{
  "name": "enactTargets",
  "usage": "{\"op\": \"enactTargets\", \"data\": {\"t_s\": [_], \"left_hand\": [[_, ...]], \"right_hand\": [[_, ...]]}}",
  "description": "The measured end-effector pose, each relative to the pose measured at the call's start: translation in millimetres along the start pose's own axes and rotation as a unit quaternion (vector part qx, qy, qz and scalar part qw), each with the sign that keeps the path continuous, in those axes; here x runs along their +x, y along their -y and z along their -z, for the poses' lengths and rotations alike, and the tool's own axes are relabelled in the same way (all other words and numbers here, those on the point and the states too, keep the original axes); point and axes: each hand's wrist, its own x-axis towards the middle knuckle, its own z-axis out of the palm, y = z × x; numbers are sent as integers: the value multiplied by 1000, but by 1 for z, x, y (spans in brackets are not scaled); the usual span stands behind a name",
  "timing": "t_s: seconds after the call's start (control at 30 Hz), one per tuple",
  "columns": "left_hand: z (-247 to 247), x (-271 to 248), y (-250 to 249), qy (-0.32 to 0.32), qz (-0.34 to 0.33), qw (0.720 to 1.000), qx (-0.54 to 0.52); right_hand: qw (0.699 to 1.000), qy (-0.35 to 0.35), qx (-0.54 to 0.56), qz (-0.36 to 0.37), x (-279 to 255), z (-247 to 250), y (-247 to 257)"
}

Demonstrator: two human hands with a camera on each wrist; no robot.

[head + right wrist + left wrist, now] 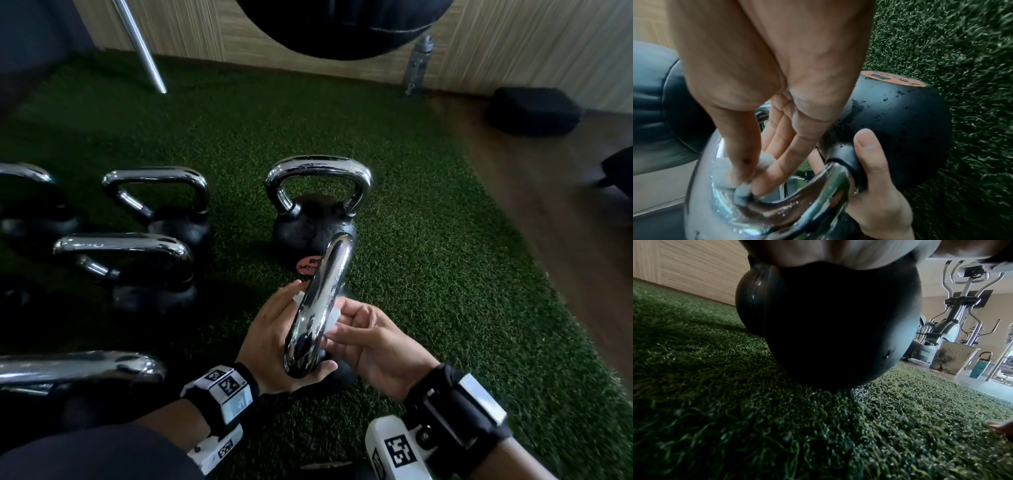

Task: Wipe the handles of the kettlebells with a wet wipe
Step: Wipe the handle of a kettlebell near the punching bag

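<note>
Fingers (774,172) of the right hand (373,346) pinch a white wet wipe (744,191) against the chrome handle (318,308) of the nearest kettlebell (900,123), which stands on green turf (428,240). Left hand (284,339) grips that handle's base, thumb curled round it.

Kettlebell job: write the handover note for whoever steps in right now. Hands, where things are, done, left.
Left hand: grips the near end of the handle of the kettlebell being worked on, steadying it on the turf.
Right hand: pinches the wet wipe against that chrome handle, thumb and fingers on it.
Other kettlebells: one upright just beyond, several more to the left.
Done: the held handle shows wet streaks and droplets; whether the others are wiped cannot be told.
Left: finish this handle, then check and wipe the rest.
</note>
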Motion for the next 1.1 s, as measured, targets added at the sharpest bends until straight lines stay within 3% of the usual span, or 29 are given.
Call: {"op": "enactTargets", "data": {"t_s": [0.2,0.37,0.53,0.6,0.73,0.87,1.1], "left_hand": [[-1,-6,8,3,21,999,25],[-2,-6,12,12,8,999,36],[-4,-8,20,16,15,999,41],[-4,-9,20,15,13,998,53],[-5,-11,22,14,15,998,64],[-7,-13,25,30,35,996,82],[-7,-15,25,49,62,992,103]], "right_hand": [[992,-48,86,80,20,4,15],[995,-37,72,65,17,3,10],[980,-113,31,163,23,-6,19],[958,-181,-56,216,22,-12,22],[879,-316,-226,276,27,-16,17],[835,-399,-288,247,35,-18,19],[769,-452,-406,199,46,-25,26]]}}
